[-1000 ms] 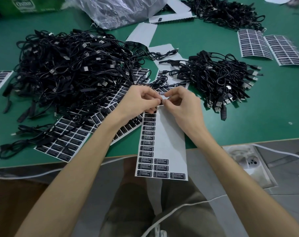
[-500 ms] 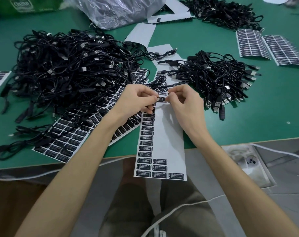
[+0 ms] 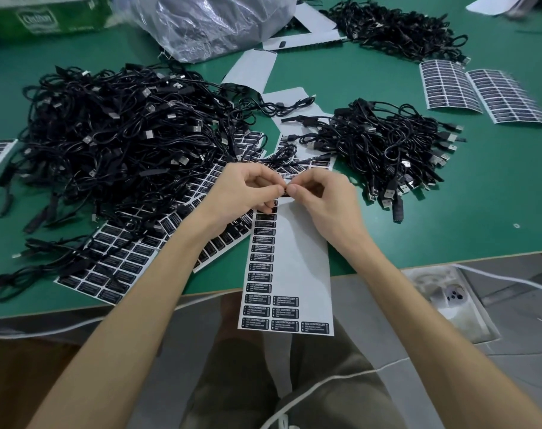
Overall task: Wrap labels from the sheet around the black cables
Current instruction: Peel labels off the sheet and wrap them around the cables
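My left hand (image 3: 248, 190) and my right hand (image 3: 320, 196) meet fingertip to fingertip above the top of a white label sheet (image 3: 303, 264). Between them they pinch a small black label on a thin black cable (image 3: 282, 154) that runs away from the fingers toward the piles. The sheet hangs over the table's front edge, with black labels down its left column and along its bottom. A big heap of black cables (image 3: 114, 144) lies to the left, a smaller heap (image 3: 384, 144) to the right.
More label sheets (image 3: 114, 267) lie under the left heap, others at the far right (image 3: 486, 91) and the left edge. A third cable pile (image 3: 396, 29), a plastic bag (image 3: 207, 23) and a green box (image 3: 46, 17) sit at the back. A white power strip (image 3: 449, 298) lies on the floor.
The thumbs and forefingers have closed tighter together, so the label that showed flat between them is now nearly hidden. Both hands stay in the same spot.
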The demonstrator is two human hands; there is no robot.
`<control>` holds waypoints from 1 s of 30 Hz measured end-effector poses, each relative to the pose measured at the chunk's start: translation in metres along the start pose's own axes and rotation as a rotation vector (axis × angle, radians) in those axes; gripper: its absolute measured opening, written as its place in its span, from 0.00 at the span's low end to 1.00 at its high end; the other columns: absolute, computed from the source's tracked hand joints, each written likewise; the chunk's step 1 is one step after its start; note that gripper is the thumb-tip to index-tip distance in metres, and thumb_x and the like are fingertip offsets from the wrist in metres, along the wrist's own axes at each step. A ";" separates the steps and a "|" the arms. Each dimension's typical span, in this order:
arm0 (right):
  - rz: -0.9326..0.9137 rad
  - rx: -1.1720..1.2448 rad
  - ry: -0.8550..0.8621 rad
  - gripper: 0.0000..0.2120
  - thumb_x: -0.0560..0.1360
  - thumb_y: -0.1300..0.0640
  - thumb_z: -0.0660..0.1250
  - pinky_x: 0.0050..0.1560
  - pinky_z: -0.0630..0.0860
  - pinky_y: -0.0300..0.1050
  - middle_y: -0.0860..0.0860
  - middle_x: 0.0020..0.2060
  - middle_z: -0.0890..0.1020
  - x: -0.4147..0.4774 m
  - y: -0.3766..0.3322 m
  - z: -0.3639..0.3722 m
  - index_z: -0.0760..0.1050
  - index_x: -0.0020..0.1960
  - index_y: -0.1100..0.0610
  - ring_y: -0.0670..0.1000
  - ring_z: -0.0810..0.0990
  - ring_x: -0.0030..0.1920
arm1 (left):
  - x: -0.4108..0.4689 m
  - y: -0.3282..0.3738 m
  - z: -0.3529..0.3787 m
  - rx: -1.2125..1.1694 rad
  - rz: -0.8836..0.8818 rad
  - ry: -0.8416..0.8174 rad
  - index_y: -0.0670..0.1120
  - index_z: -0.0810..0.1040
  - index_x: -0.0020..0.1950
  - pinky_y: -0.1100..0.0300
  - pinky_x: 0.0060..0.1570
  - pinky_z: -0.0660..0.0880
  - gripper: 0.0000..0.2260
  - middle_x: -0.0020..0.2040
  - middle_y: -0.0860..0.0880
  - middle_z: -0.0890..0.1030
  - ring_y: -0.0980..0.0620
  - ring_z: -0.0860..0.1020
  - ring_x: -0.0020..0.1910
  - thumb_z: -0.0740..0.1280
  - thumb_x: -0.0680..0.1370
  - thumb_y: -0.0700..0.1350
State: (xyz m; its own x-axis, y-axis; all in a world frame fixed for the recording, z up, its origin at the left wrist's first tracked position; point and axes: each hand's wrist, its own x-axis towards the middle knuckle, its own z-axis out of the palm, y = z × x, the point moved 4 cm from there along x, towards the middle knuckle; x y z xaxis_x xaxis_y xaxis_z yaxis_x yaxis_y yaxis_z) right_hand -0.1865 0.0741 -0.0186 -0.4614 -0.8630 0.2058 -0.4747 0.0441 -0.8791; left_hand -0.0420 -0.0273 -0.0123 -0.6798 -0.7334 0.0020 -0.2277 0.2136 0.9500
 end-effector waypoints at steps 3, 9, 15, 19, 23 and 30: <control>-0.017 -0.034 0.000 0.03 0.79 0.57 0.72 0.40 0.70 0.31 0.44 0.38 0.83 -0.001 -0.001 0.001 0.83 0.47 0.55 0.38 0.77 0.38 | 0.001 0.000 0.001 0.001 0.005 0.001 0.43 0.85 0.51 0.61 0.38 0.81 0.04 0.38 0.47 0.84 0.54 0.82 0.36 0.74 0.78 0.36; 0.000 0.025 0.048 0.02 0.80 0.59 0.70 0.43 0.71 0.31 0.42 0.41 0.82 0.001 0.000 -0.002 0.81 0.50 0.55 0.37 0.78 0.40 | 0.002 0.017 0.004 0.234 0.109 -0.005 0.43 0.85 0.53 0.61 0.36 0.80 0.03 0.39 0.50 0.84 0.53 0.83 0.33 0.72 0.80 0.39; 0.040 0.133 0.142 0.05 0.82 0.60 0.67 0.45 0.71 0.30 0.42 0.42 0.82 0.000 0.003 -0.009 0.82 0.53 0.54 0.35 0.78 0.40 | 0.004 0.034 -0.007 0.583 0.116 -0.057 0.57 0.83 0.50 0.67 0.43 0.71 0.04 0.44 0.58 0.83 0.64 0.79 0.40 0.74 0.78 0.54; 0.073 0.199 0.188 0.06 0.82 0.59 0.66 0.45 0.72 0.32 0.43 0.42 0.82 -0.001 0.006 -0.010 0.82 0.54 0.55 0.36 0.77 0.39 | -0.002 0.025 -0.030 0.654 -0.001 -0.161 0.57 0.85 0.47 0.63 0.44 0.72 0.07 0.42 0.57 0.84 0.63 0.78 0.41 0.76 0.75 0.58; 0.088 0.233 0.214 0.05 0.83 0.58 0.66 0.49 0.76 0.40 0.45 0.44 0.83 -0.001 0.008 -0.013 0.81 0.54 0.55 0.40 0.78 0.42 | -0.007 0.027 -0.047 0.630 -0.038 -0.244 0.57 0.86 0.47 0.59 0.48 0.76 0.05 0.42 0.58 0.85 0.60 0.81 0.43 0.78 0.74 0.52; 0.103 0.345 0.232 0.11 0.85 0.52 0.62 0.49 0.79 0.42 0.49 0.43 0.85 -0.002 0.008 -0.012 0.79 0.58 0.57 0.42 0.82 0.41 | -0.010 0.045 -0.057 0.509 -0.023 -0.195 0.52 0.87 0.49 0.54 0.53 0.81 0.06 0.45 0.51 0.87 0.52 0.84 0.45 0.79 0.74 0.44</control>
State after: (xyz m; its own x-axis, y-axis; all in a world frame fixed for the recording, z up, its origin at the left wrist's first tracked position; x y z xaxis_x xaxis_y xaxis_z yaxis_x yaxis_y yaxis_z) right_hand -0.1986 0.0823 -0.0204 -0.6685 -0.7248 0.1666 -0.1575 -0.0809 -0.9842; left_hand -0.0055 -0.0468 0.0482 -0.7763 -0.6185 -0.1213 -0.5200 0.5197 0.6779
